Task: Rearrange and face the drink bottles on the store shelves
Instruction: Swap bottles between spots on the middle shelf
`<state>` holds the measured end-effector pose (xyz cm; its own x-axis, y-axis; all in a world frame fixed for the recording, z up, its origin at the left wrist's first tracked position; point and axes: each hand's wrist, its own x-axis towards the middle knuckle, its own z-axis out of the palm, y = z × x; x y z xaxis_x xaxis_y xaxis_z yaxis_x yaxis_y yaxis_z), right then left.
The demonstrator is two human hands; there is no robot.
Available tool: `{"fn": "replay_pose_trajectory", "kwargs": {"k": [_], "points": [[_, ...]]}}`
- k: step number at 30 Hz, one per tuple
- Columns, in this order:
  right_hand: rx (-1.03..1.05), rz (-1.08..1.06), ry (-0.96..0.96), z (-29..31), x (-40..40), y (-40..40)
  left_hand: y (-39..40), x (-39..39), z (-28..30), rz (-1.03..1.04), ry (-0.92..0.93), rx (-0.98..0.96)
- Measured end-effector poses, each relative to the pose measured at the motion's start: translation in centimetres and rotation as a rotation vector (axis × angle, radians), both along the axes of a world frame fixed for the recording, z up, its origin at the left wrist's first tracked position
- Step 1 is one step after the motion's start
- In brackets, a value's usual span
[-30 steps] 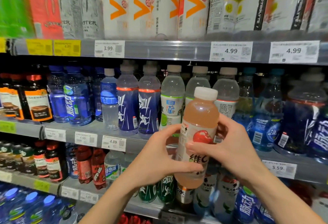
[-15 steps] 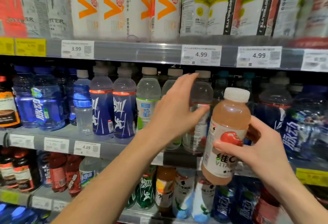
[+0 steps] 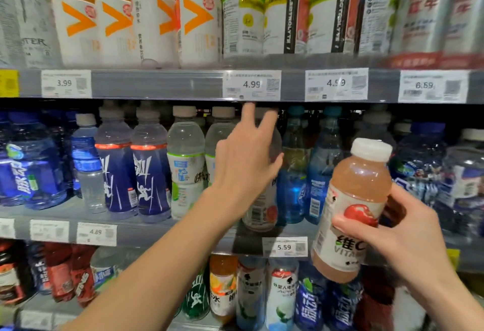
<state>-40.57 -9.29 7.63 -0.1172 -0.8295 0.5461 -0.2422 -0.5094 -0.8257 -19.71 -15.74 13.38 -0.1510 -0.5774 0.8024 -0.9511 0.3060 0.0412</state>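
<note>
Our right hand (image 3: 408,236) grips a pale pink plastic drink bottle with a white cap (image 3: 353,207), held in front of the middle shelf (image 3: 167,233). Our left hand (image 3: 246,157), fingers straight and spread, reaches against a clear shelved bottle with a barcode label (image 3: 262,207).

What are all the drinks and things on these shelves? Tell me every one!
Orange-arrow bottles: four, white and orange, top shelf.
Electrolyte bottles: several, green and blue tops, top shelf right.
Dark blue bottles: two, middle shelf.
Clear bottles: at least two, green-white labels, middle shelf.
Price tags: several, white, shelf edges.
Peach bottle: one, pinkish, white cap, held.
Left hand: reaching a middle-shelf bottle.
Right hand: holds peach bottle.
</note>
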Motion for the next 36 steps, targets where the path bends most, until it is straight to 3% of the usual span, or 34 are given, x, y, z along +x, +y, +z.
{"fn": "replay_pose_trajectory", "kwargs": {"k": [5, 11, 17, 22, 30, 36], "points": [[-0.001, -0.053, -0.035, -0.2, -1.4, -0.1, -0.6, -3.2, -1.8, -0.248, -0.167, -0.112], [-0.012, -0.113, 0.011, -0.2, -3.5, 0.2, -1.9, -8.3, -2.0, -0.379, -0.110, 0.178], [0.004, -0.146, 0.025, -0.4, -5.8, 0.5, -3.9, -12.9, -0.4, -0.484, 0.135, 0.274], [0.000, -0.154, 0.046, -0.7, -7.1, 0.7, -5.4, -14.9, 0.8, -0.528, 0.308, 0.503], [0.001, -0.182, 0.000, -1.2, -8.9, 1.3, -2.9, -13.0, -1.3, -0.490, 0.457, 0.230], [-0.019, -0.190, -0.043, -1.3, -9.5, 1.5, 0.3, -9.5, -4.8, -0.715, 0.690, 0.123]]}}
